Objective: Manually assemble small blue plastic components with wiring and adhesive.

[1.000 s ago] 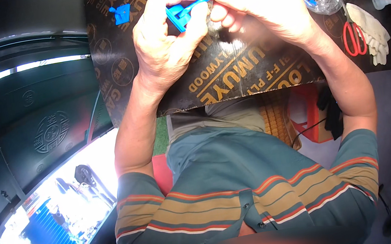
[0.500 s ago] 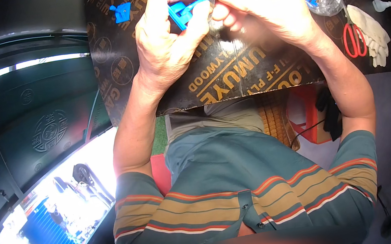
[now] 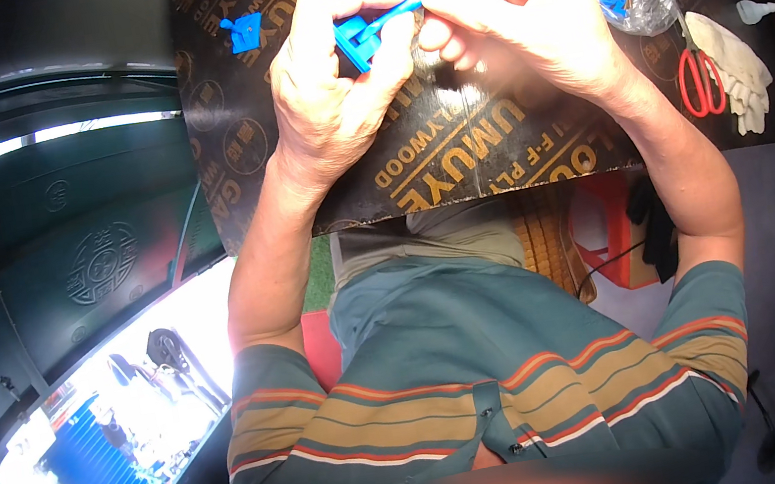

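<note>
I see a small blue plastic piece (image 3: pixel 355 38) up above the dark tabletop (image 3: pixel 455 157), pinched in my left hand (image 3: pixel 331 100). My right hand (image 3: pixel 515 23) pinches a thin blue stick (image 3: pixel 394 15) touching it. Red scissors (image 3: pixel 699 80) lie well apart, beside a white glove (image 3: pixel 734 65).

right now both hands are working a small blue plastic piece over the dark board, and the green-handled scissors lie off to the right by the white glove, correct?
Not quite: the scissors have red handles, not green. The head view shows them lying beside the white glove on the board, while the left hand and right hand work the blue piece.
</note>
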A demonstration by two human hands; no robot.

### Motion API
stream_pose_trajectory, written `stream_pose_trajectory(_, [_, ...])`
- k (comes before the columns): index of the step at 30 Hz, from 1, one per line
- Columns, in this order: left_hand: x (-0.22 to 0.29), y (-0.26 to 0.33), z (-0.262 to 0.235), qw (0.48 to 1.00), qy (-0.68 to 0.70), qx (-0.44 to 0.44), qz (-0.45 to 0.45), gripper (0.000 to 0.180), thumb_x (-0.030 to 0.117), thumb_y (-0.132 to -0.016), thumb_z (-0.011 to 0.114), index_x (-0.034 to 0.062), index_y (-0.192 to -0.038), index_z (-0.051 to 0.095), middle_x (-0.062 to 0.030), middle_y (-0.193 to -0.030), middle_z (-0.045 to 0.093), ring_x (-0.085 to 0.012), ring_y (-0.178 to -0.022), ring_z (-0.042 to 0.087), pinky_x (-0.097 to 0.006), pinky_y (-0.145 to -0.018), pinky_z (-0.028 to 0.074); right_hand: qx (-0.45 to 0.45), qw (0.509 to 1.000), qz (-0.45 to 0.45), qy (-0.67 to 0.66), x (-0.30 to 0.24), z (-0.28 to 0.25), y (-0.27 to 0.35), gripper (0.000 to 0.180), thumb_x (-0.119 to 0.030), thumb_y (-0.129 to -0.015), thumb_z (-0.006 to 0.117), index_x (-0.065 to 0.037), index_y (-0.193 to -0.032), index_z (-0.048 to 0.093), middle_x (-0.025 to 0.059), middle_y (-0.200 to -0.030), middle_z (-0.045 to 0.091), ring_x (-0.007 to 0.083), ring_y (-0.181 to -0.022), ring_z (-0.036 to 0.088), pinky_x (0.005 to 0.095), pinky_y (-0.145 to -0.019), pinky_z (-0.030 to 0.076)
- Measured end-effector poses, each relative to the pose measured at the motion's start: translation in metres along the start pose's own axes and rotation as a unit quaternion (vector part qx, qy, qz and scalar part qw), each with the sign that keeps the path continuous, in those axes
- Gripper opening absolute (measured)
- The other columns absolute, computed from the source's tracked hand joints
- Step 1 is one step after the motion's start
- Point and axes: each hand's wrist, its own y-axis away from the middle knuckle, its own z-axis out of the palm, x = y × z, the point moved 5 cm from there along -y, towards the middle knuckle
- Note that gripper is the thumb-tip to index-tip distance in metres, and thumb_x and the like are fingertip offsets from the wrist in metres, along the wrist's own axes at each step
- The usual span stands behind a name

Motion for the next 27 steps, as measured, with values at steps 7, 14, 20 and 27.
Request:
stream_pose_trajectory(7, [0.002, -0.003, 0.001, 0.999, -0.011, 0.011, 0.035, 0.028, -0.002, -0.097, 0.073, -0.0019, -0.123, 0.062, -0.0076, -0.101, 0.073, -0.0092, -0.085, 0.068, -0.024, -0.074, 0.056, 0.007, 1.0, 0.001, -0.021, 0.01, -0.005, 0.0, 0.024, -0.021, -0.105, 0.068, 0.001, -0.115, 0.072, 0.0062, -0.09, 0.073, 0.011, -0.078, 0.066, 0.0257, -0.072, 0.054])
stream_pose_trajectory(14, [0.003, -0.002, 0.0, 1.0, -0.019, 0.011, 0.021, 0.028, -0.002, -0.097, 0.073, -0.0017, -0.122, 0.063, -0.007, -0.101, 0.073, -0.0087, -0.086, 0.068, -0.024, -0.076, 0.056, 0.068, 0.992, -0.083, 0.071, 0.008, -0.005, 0.002, 0.019, -0.019, -0.104, 0.068, -0.002, -0.112, 0.073, 0.0046, -0.092, 0.074, 0.0094, -0.081, 0.068, 0.0217, -0.073, 0.055])
stream_pose_trajectory(20, [0.004, -0.003, 0.0, 0.999, 0.0, 0.018, 0.043, 0.028, -0.002, -0.097, 0.073, -0.0017, -0.122, 0.063, -0.0068, -0.1, 0.073, -0.0089, -0.085, 0.068, -0.024, -0.075, 0.056, 0.012, 1.0, -0.011, -0.02, 0.008, -0.004, 0.0, 0.025, -0.02, -0.105, 0.068, 0.002, -0.116, 0.072, 0.0072, -0.091, 0.074, 0.0113, -0.078, 0.067, 0.0259, -0.071, 0.055])
stream_pose_trajectory(27, [0.002, -0.001, -0.001, 0.999, -0.006, 0.018, 0.035, 0.028, -0.002, -0.097, 0.073, -0.0017, -0.123, 0.063, -0.0066, -0.1, 0.073, -0.0091, -0.085, 0.068, -0.024, -0.075, 0.056, 0.014, 1.0, 0.011, -0.008, 0.006, -0.003, 0.001, 0.025, -0.021, -0.105, 0.068, 0.001, -0.116, 0.072, 0.0067, -0.091, 0.074, 0.0109, -0.078, 0.067, 0.0251, -0.071, 0.055])
